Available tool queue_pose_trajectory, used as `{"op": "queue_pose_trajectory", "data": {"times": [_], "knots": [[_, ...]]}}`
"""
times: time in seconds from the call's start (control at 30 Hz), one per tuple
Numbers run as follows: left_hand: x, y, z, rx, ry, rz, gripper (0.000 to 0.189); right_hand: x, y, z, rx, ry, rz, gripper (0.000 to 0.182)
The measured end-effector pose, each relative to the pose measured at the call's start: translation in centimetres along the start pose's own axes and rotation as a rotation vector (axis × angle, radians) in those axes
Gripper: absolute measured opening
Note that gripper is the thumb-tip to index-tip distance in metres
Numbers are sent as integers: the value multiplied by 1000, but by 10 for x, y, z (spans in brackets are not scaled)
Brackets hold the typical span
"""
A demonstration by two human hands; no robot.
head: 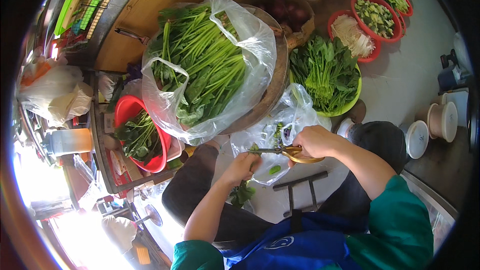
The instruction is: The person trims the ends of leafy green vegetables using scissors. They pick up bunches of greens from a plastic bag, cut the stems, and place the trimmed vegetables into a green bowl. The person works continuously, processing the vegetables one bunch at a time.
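My left hand (240,168) grips a leafy green stalk (243,192), its leaves hanging below the fist and its stem end above. In my right hand (313,141) is a pair of scissors (300,154) with gold handles, the dark blades pointing left at the stem end by my left fingers. Under both hands lies a clear plastic bag (266,168) with green scraps on it. Beyond it, an open plastic bag (258,52) full of leafy greens (210,52) rests on a round brown surface (275,90).
A red basin (165,150) of greens stands at left, a lime-green basin (354,101) of greens at right. Farther right are red basins of white strands (352,33) and chopped vegetables (375,17). White lidded tubs (417,138) stand near my right knee. A dark metal frame (300,185) lies between my legs.
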State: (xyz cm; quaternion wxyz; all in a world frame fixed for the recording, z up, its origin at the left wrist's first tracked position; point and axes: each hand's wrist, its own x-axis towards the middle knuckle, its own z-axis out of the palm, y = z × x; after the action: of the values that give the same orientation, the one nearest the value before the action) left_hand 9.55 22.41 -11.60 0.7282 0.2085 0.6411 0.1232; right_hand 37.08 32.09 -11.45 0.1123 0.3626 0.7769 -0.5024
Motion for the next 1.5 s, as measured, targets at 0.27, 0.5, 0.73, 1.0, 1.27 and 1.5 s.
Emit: {"op": "queue_pose_trajectory", "data": {"times": [0.27,0.5,0.73,1.0,1.27,1.5], "knots": [[-17,13,3,-130,13,53,25,2,9,-1,-232,61,70,47],[-106,49,20,-423,-186,562,33,16,5,32,-46,6,-46,48],[-167,50,50,-590,-386,844,38,4,-27,47,677,-166,-204,39],[-173,41,66,-650,-365,866,35,2,-45,71,876,-116,-350,38],[-169,39,75,-457,-251,876,38,1,-50,89,800,31,-439,37],[-132,26,92,-376,561,705,14,-12,-58,68,1122,168,-445,31]]}}
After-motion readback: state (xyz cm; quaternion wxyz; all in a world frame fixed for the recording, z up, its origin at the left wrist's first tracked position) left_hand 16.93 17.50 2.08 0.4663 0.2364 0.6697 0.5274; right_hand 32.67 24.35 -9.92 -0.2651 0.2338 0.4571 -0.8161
